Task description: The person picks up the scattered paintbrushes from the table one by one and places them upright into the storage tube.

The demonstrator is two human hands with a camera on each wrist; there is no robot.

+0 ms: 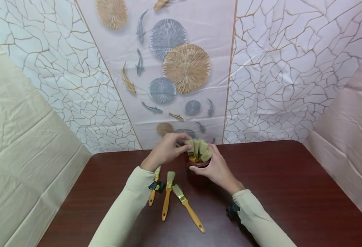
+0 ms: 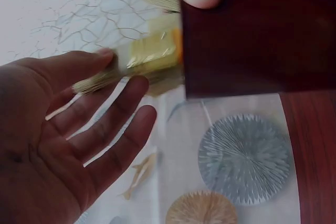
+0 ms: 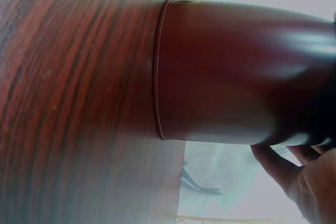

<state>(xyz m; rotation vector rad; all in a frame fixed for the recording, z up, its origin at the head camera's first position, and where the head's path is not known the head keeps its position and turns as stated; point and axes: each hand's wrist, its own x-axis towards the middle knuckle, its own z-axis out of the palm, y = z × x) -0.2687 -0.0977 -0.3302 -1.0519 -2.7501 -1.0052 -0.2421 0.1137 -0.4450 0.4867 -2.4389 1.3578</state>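
A dark red cup (image 3: 226, 72) stands upright on the table and holds several paintbrushes, bristles up. My left hand (image 1: 168, 148) is over its left side and pinches the bristle end of one paintbrush (image 2: 152, 52), whose handle is hidden inside the cup. Against the cup's right side, my right hand (image 1: 217, 168) grips it, thumb in front near the rim; some of its fingers (image 3: 278, 169) show beside the wall in the right wrist view. Other upturned bristles (image 1: 203, 147) fan out between the hands.
Three paintbrushes with orange handles lie on the table in front: one partly beside the left wrist (image 1: 152, 197), a middle brush (image 1: 166, 202) and a slanted brush (image 1: 192, 214). A patterned cloth (image 1: 181, 113) hangs behind the dark red wooden table (image 1: 292, 192).
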